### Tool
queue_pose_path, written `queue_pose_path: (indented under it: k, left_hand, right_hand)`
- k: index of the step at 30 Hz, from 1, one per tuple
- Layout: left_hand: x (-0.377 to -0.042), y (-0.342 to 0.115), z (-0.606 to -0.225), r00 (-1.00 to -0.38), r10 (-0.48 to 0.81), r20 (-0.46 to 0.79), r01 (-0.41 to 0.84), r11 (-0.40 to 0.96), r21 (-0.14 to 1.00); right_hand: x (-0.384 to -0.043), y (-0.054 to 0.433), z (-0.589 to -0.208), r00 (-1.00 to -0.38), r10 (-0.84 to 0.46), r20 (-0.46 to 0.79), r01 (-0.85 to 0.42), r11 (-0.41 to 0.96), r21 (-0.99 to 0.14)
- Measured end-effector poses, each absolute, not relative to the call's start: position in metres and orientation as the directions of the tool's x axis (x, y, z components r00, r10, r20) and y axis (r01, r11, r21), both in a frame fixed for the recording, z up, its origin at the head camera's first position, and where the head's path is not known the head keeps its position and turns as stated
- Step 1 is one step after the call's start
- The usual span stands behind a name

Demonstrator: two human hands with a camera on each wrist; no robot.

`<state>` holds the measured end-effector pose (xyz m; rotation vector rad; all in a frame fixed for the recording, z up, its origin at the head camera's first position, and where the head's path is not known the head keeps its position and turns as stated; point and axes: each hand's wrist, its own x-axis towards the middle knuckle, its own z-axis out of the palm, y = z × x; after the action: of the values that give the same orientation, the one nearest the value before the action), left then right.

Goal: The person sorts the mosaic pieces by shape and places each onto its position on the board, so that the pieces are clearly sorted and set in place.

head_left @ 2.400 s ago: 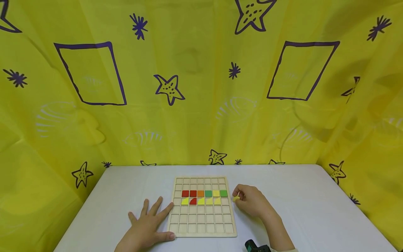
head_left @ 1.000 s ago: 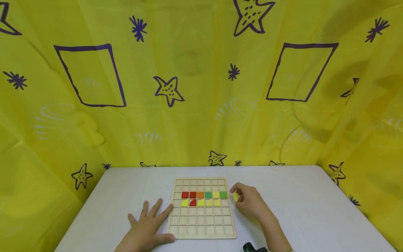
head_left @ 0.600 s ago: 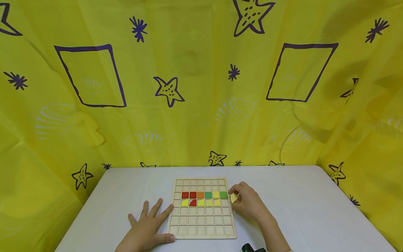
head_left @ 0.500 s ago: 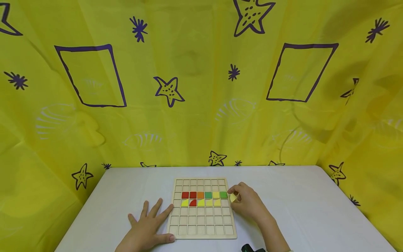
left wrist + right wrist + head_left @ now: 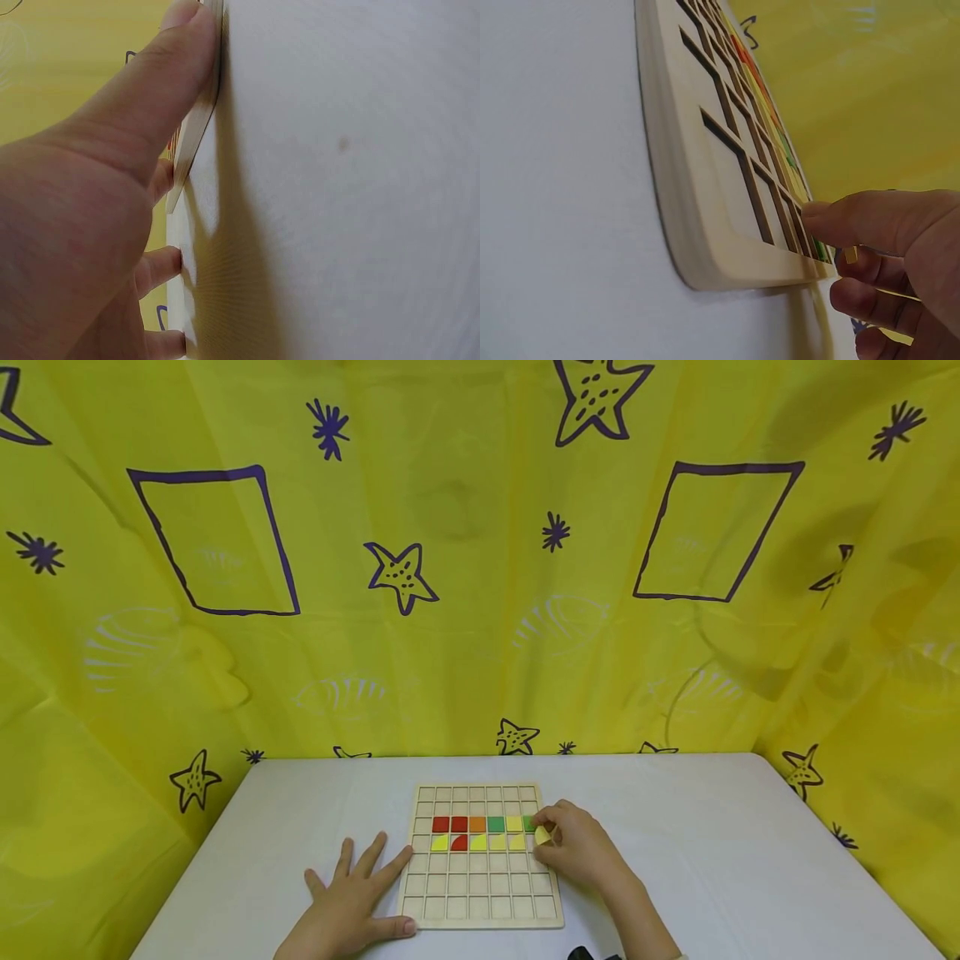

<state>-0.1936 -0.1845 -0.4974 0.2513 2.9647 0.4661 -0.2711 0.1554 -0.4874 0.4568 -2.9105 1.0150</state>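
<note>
A wooden grid board (image 5: pixel 477 885) lies on the white table. One row bears red tiles (image 5: pixel 441 824), an orange tile (image 5: pixel 477 824), a teal tile (image 5: pixel 496 824), a yellow tile (image 5: pixel 513 822) and a partly covered green tile (image 5: pixel 528 823). Below it are several tiles with curved colour patches, one of them red (image 5: pixel 459 842). My right hand (image 5: pixel 577 843) pinches a pale yellow tile (image 5: pixel 542 836) above the right end of that lower row; in the right wrist view only the tile's edge (image 5: pixel 851 255) shows. My left hand (image 5: pixel 351 893) lies spread, thumb and index finger touching the board's left side.
A yellow curtain (image 5: pixel 465 652) with star drawings hangs behind and beside the white table (image 5: pixel 712 835). A black object (image 5: pixel 581 953), cut off by the frame, shows at the bottom next to the right forearm.
My right hand has moved left with the yellow tile, from beside the board to over its right edge, now partly covering the green tile. My left hand has stayed in place.
</note>
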Motion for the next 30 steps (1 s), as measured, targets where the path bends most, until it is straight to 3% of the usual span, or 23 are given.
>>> queue_pose_path:
  k: [30]
  left_hand:
    - [-0.1944,-0.1828,-0.4953,-0.977,0.173,-0.126,0.126,0.941,0.313]
  right_hand:
    - [-0.2695,0.1526,-0.4910,-0.936,-0.329,0.126,-0.339,0.742,-0.578]
